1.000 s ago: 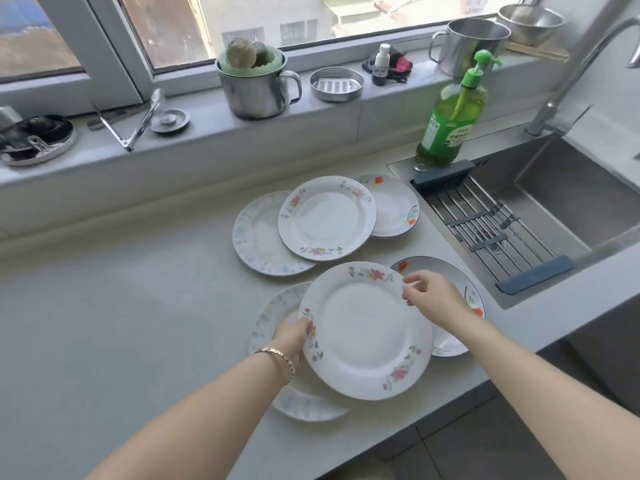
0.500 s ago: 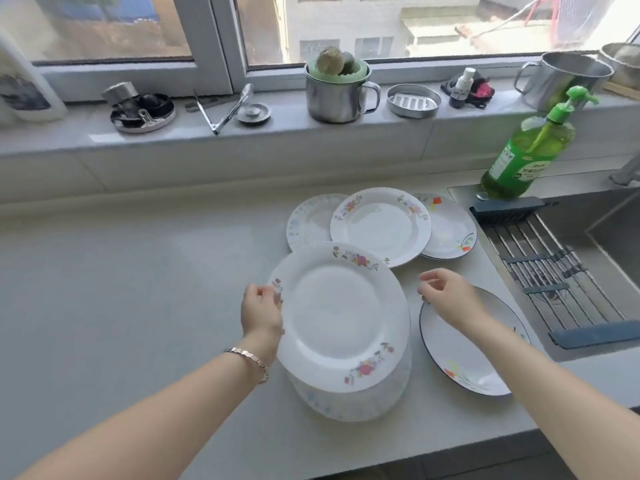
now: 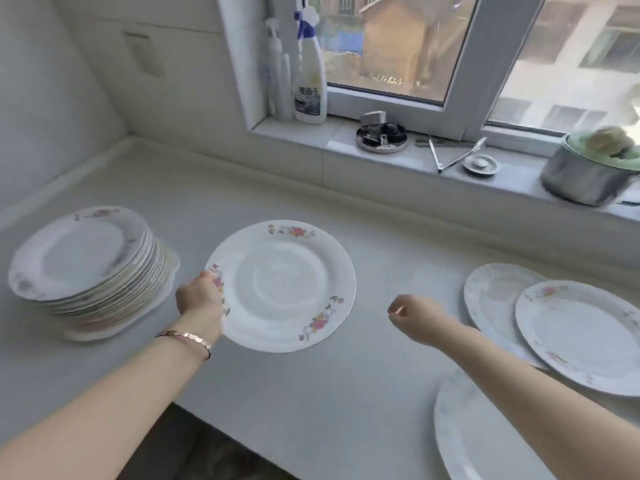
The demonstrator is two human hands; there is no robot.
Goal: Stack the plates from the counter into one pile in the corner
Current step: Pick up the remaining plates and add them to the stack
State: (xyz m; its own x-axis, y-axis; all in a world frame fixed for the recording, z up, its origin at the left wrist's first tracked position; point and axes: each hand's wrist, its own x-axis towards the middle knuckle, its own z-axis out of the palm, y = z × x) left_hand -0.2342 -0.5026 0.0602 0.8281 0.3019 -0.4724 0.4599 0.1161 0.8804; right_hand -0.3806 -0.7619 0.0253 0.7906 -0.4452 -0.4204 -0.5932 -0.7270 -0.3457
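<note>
My left hand [image 3: 199,303] grips the left rim of a white plate with pink flowers [image 3: 282,287], held flat above the counter. To its left, near the wall corner, stands a tall pile of plates [image 3: 88,268]. My right hand [image 3: 414,315] hovers to the right of the held plate with its fingers loosely curled and nothing in it. Further right, a flowered plate [image 3: 585,336] overlaps a pale patterned plate [image 3: 493,296] on the counter. Another pale plate [image 3: 485,441] lies at the lower right, partly under my right forearm.
The grey counter [image 3: 311,386] ends in a front edge at the lower left. On the window sill stand a spray bottle [image 3: 310,88], a round metal dish [image 3: 381,136], tongs [image 3: 457,157] and a steel pot [image 3: 588,174].
My left hand has carried the flowered plate leftwards off the other plates, towards the pile. My right hand let go of its rim. The view swung left; the sink is out of sight.
</note>
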